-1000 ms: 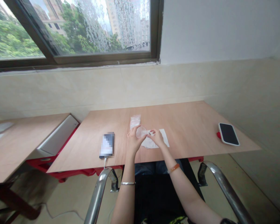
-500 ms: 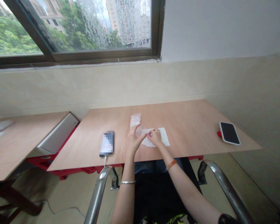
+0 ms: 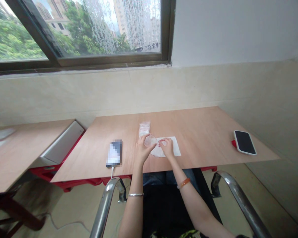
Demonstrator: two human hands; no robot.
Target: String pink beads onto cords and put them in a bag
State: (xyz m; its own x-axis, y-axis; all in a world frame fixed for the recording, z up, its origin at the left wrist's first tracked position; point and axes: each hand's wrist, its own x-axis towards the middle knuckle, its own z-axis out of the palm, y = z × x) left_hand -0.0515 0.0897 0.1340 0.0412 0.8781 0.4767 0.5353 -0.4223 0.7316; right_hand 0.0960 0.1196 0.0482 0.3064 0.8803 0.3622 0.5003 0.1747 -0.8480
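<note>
My left hand is closed around the edge of a clear round piece, thin-rimmed like a small dish or lid; its exact kind does not show. Just to the right, my right hand has thumb and index finger pinched together near the clear piece's edge. Whatever sits between those fingertips is too small to name. A white sheet of paper lies flat under the right hand. Behind the left hand is a stack of clear packets with pinkish lines.
A phone on a white cable lies left on the wooden table. A white-framed tablet-like device rests on something red at the right. Metal armrests flank me. Another table stands at the left, below the window.
My right hand has drawn slightly away to the right from the clear round piece, its fingers pinched. The left hand still holds that piece, now turned a little.
</note>
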